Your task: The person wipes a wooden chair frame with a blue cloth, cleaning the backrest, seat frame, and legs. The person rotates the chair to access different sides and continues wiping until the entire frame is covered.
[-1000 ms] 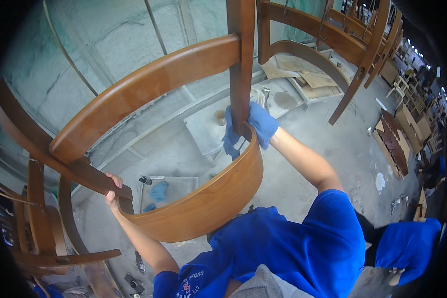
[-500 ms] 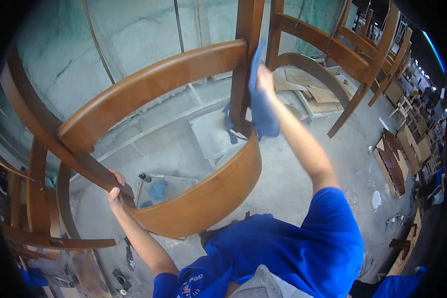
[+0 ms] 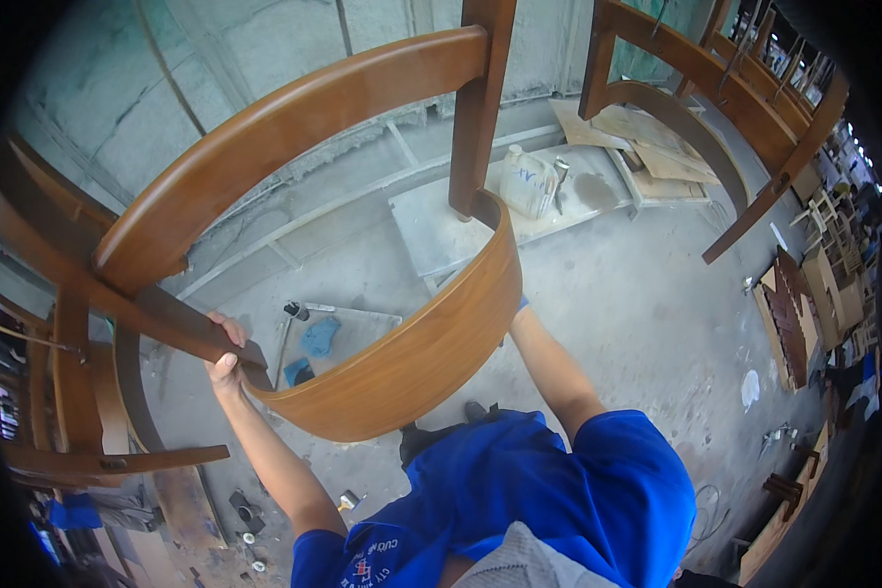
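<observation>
In front of me is a brown wooden chair frame (image 3: 304, 122), with a broad curved rail above and a thin curved wooden band (image 3: 412, 367) below. My left hand (image 3: 227, 355) grips the end of its left post, thumb on the near side and fingers over the far side. My right hand (image 3: 525, 316) is at the outer right side of the band, and the band hides its fingers. A sliver of blue cloth (image 3: 522, 302) shows at that hand; the rest is out of sight.
Another wooden chair frame (image 3: 701, 73) hangs at the right, with more frames behind it. Past the band, a white plastic jug (image 3: 529, 183) stands on a pale board. A low tray with a blue rag (image 3: 319, 337) lies on the floor. Wooden parts (image 3: 784, 318) lie at the far right.
My right hand has moved down with the blue cloth, from the upright post to behind the curved band's outer side. My left hand keeps its hold. The view has shifted slightly.
</observation>
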A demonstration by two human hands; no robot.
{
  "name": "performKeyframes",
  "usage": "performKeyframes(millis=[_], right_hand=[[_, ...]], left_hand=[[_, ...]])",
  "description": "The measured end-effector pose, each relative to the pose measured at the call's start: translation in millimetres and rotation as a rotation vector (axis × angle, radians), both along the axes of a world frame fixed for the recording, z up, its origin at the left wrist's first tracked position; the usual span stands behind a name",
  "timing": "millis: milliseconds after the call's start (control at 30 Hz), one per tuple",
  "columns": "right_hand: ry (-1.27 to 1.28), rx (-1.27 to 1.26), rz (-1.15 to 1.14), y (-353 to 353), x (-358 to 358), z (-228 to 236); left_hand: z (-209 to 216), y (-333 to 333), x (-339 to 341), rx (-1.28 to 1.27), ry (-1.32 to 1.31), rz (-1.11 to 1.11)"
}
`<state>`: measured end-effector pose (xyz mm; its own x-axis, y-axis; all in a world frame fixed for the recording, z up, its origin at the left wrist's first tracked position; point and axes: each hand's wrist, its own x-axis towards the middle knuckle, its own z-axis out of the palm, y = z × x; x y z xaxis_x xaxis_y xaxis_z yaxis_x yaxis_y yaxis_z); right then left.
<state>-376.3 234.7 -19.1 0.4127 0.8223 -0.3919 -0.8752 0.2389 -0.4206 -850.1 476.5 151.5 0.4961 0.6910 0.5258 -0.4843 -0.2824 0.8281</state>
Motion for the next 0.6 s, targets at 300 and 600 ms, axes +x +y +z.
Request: performKeyframes(millis=[300, 600], right_hand=[[-1.491, -0.306, -0.845, -57.8, 80.3, 148.5], [-2.421, -0.827, -0.398, -68.1, 55.7, 262.7]], left_hand=[[2.4, 29.3, -14.7, -0.012, 0.002, -0.218], [1.6, 34.2, -3.9, -0.075, -0.097, -0.392]])
